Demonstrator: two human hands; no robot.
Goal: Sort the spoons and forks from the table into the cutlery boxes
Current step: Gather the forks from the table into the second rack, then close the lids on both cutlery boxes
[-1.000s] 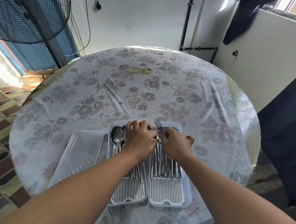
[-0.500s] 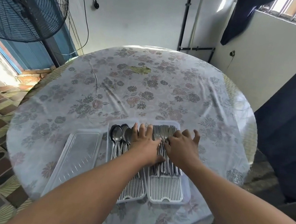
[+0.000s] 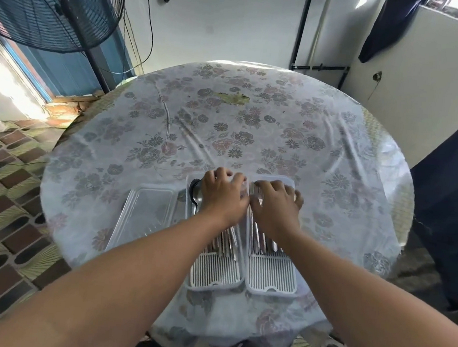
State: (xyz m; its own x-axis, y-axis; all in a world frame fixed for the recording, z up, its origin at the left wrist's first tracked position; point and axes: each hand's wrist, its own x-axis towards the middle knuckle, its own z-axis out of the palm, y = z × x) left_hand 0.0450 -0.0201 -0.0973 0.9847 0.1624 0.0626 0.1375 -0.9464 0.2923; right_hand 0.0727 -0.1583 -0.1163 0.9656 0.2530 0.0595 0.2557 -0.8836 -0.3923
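Both hands, left hand [image 3: 225, 197] and right hand [image 3: 275, 206], are now laid flat, nothing grasped, on spoons [image 3: 197, 195] and forks [image 3: 257, 235] in the cutlery boxes [image 3: 269, 281] at lower centre, the previously lifted fork set down, so sorting is judged nearly finished.

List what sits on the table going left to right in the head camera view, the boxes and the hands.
clear lid → spoon box → left hand → right hand → fork box
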